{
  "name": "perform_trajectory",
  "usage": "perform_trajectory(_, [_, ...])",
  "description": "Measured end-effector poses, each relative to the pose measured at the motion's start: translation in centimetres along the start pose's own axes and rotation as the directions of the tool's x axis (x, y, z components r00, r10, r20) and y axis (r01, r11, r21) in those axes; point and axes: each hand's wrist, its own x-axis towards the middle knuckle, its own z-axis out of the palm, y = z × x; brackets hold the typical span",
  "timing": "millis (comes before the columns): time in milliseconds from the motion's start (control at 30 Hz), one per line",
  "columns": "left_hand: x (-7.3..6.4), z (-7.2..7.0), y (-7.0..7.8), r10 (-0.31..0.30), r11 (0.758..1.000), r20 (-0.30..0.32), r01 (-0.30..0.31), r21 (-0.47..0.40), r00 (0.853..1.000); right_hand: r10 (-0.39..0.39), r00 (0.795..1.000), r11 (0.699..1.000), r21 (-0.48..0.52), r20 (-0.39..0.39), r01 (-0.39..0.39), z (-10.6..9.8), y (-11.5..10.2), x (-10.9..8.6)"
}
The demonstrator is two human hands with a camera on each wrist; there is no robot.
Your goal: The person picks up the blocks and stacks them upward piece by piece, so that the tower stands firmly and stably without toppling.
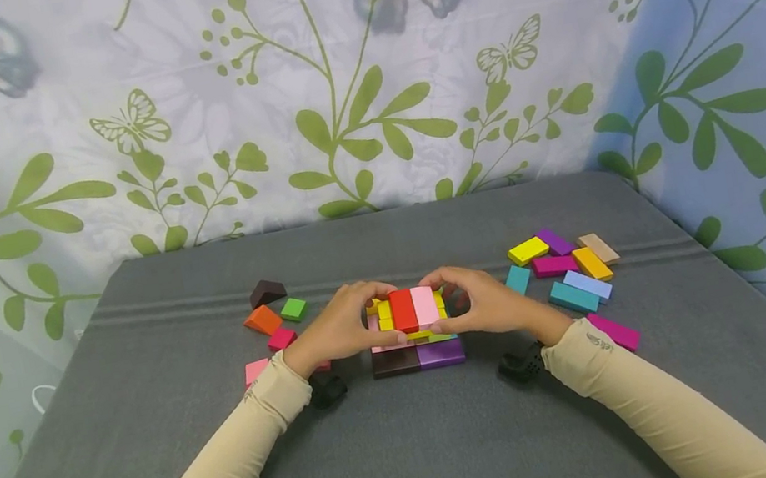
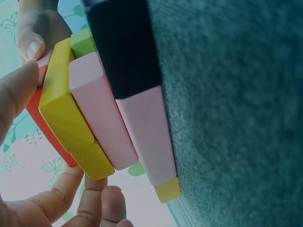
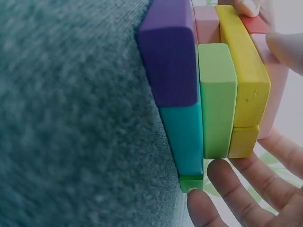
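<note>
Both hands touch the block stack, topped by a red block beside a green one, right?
Not quite: the head view shows a pink block beside the red block, not a green one. The left hand and right hand do touch the stack.

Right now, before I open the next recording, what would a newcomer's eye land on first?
Probably the colourful stack of blocks mid-scene on the grey table, topped by a red block in the left hand's grip and a pink block in the right hand's. Next, perhaps, the loose blocks on both sides, and the leaf-and-butterfly cloth behind.
</note>
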Motion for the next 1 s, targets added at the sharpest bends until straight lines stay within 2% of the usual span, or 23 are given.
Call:
perform_trajectory(100, [0.1, 0.0, 0.0, -0.001, 1.000, -0.001, 0.001, 0.003, 1.000, -0.006, 1.000, 1.000, 0.004, 0.002, 0.006, -0.1, 0.0, 0.0])
perform_trajectory(233, [0.2, 0.0, -0.1, 0.002, 1.000, 0.001, -0.002, 0.003, 1.000, 0.009, 0.999, 0.999, 0.038, 0.048, -0.011, -0.8, 0.1, -0.1])
perform_trajectory(367, [0.1, -0.1, 0.0, 0.004, 1.000, 0.008, -0.004, -0.001, 1.000, 0.031, 0.995, 0.995, 0.089, 0.099, -0.040, -3.0, 0.6, -0.4])
perform_trajectory(500, [0.0, -0.1, -0.1, -0.004, 1.000, 0.011, 0.004, 0.006, 1.000, 0.048, 0.996, 0.994, 0.091, 0.080, -0.056, -5.9, 1.2, -1.2])
perform_trajectory(600, [0.0, -0.2, 0.0, -0.005, 1.000, 0.013, 0.005, 0.019, 1.000, 0.070, 0.997, 0.996, 0.052, 0.033, -0.072, -8.0, 1.8, -2.1])
perform_trajectory(733, [-0.1, -0.3, 0.0, -0.005, 1.000, 0.012, 0.005, 0.024, 1.000, 0.087, 0.996, 0.994, -0.064, -0.004, -0.087, -9.7, 3.0, -3.0])
perform_trajectory(867, [-0.2, -0.3, 0.0, -0.012, 1.000, 0.012, 0.012, 0.027, 1.000, 0.132, 0.991, 0.974, -0.187, 0.004, -0.129, -10.3, 4.2, -3.5])
perform_trajectory(1000, [-0.2, -0.3, -0.1, -0.012, 1.000, 0.011, 0.012, 0.026, 1.000, 0.181, 0.983, 0.955, -0.243, 0.025, -0.169, -10.1, 5.2, -3.8])
